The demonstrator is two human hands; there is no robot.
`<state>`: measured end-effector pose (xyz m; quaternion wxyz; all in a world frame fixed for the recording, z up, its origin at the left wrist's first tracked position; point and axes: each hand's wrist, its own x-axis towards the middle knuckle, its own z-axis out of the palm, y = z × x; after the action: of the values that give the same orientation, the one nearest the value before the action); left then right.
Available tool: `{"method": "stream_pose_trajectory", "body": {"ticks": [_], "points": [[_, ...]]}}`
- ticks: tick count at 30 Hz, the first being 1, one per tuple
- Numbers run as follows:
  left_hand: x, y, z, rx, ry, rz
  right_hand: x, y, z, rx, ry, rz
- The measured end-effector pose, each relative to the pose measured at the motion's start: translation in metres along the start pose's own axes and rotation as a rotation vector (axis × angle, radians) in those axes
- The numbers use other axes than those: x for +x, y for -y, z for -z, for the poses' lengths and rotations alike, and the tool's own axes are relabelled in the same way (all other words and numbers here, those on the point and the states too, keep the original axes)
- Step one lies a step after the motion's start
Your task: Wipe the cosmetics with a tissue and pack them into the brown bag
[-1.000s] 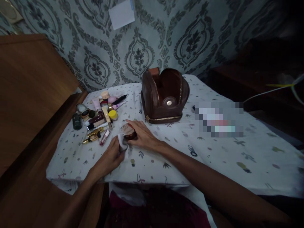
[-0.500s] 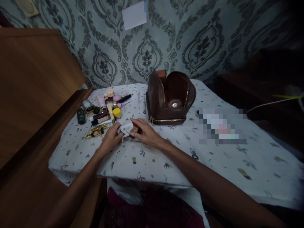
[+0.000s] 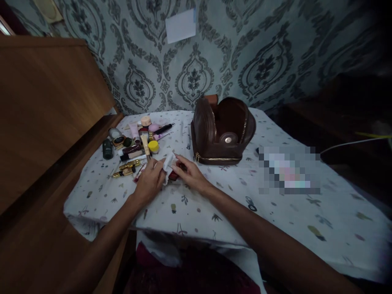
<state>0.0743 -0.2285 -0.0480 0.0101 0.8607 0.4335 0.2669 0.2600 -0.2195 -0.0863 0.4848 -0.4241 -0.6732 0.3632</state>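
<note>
In the head view, my left hand (image 3: 150,179) is closed on a crumpled white cloth or wipe (image 3: 168,162). My right hand (image 3: 190,173) faces it, fingers curled round a small, glossy reddish-brown item (image 3: 173,175) whose kind I cannot make out. The cloth is against this item, and the right fingertips touch the cloth's edge. Just beyond the left hand lies a beige tube (image 3: 145,145) with other cosmetics. A brown leather bag (image 3: 220,152) stands unzipped behind my right hand, its flap raised.
Several cosmetics crowd the table's left side: a dark green bottle (image 3: 107,149), a yellow-lidded jar (image 3: 153,146), gold tubes (image 3: 126,171) and a pink tube (image 3: 134,132). A blurred-out flat object (image 3: 288,169) lies right. A wooden panel (image 3: 45,110) borders the left; patterned wall stands behind.
My left hand has turned over the cloth and moved slightly right. The cloth is now bunched higher between both hands, and the reddish-brown item sits lower. The view has shifted a little.
</note>
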Motion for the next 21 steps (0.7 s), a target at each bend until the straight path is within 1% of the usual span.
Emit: {"method": "stream_pose_trajectory", "body": {"ticks": [3, 6, 9, 12, 14, 16, 19, 21], "points": [[-0.008, 0.001, -0.006, 0.198, -0.022, -0.039, 0.002, 0.003, 0.006, -0.11, 0.083, 0.068], [-0.019, 0.005, -0.011, 0.313, -0.076, -0.14, 0.003, 0.004, 0.01, -0.07, 0.106, 0.023], [-0.031, 0.011, -0.01, 0.298, -0.122, -0.231, 0.002, 0.003, 0.011, -0.043, 0.088, -0.029], [-0.038, 0.015, -0.007, 0.224, -0.133, -0.252, 0.001, 0.004, 0.012, -0.051, 0.108, -0.037], [-0.037, 0.016, -0.004, 0.157, -0.106, -0.206, 0.002, 0.004, 0.012, -0.068, 0.122, -0.033], [-0.031, 0.015, -0.001, 0.084, -0.064, -0.114, 0.002, 0.003, 0.013, -0.089, 0.135, -0.025], [-0.017, 0.013, 0.002, -0.009, -0.009, 0.025, 0.002, 0.002, 0.014, -0.097, 0.159, -0.017], [-0.006, 0.015, 0.002, -0.056, 0.015, 0.066, 0.002, 0.002, 0.015, -0.08, 0.166, -0.006]]}}
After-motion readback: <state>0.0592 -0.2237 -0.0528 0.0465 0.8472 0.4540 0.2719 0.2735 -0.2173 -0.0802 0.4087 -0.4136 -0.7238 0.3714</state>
